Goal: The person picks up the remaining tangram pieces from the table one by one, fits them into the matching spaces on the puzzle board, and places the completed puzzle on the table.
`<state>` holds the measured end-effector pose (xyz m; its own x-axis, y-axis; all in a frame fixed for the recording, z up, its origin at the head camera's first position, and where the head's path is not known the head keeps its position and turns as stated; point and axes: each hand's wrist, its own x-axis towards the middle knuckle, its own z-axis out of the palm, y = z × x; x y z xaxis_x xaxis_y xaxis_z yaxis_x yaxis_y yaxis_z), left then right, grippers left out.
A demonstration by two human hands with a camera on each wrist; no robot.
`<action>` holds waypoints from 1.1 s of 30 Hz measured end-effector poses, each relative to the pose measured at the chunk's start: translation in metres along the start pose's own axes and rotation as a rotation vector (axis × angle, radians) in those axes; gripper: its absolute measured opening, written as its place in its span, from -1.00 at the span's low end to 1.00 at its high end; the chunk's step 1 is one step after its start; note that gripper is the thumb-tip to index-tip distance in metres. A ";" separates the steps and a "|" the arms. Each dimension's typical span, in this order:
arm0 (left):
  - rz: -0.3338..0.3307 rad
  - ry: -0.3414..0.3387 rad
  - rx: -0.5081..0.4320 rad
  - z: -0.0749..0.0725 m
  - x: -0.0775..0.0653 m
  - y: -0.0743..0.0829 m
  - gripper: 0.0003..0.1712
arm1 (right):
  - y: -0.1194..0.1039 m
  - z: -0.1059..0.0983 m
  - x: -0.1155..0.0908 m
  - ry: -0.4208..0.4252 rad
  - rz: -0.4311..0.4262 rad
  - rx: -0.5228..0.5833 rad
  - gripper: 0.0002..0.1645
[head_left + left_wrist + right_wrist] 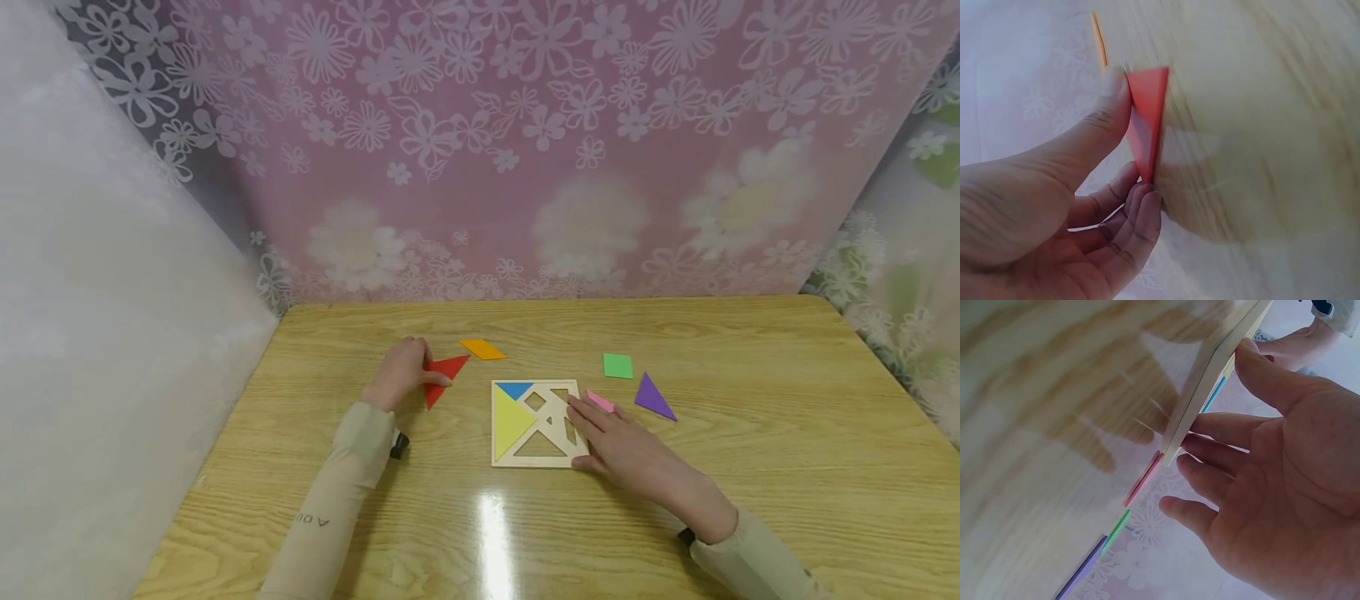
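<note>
My left hand (401, 372) pinches a red triangle tangram piece (447, 366) between thumb and fingers, left of the wooden tangram board (540, 462). In the left wrist view the red piece stands at a tilt, its lower corner at the fingertips. The right hand (633, 454) rests at the board's right side, fingers fairly straight and partly covering its cut-outs, thumb at the lower right corner. A yellow triangle (512, 423) and a small blue triangle (514, 389) lie in the board; several other cut-outs show bare table.
Beyond the board's left side lies an orange parallelogram (483, 349). To the right are a green square (618, 366), a purple triangle (655, 398) and a pink piece (600, 401) partly hidden by the right hand. Floral curtain (465, 167) borders the wooden table (300, 325).
</note>
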<state>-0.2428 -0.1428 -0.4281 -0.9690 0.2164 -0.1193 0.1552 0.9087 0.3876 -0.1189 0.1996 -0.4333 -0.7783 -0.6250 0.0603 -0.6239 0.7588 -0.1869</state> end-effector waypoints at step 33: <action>0.120 0.150 -0.326 0.001 -0.011 -0.006 -0.77 | 0.001 0.003 -0.001 0.012 0.004 0.030 -0.19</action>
<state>-0.2324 -0.1498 -0.4302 -0.9687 0.2382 0.0703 0.2236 0.7134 0.6642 -0.1187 0.2002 -0.4361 -0.7814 -0.6200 0.0709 -0.6188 0.7551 -0.2165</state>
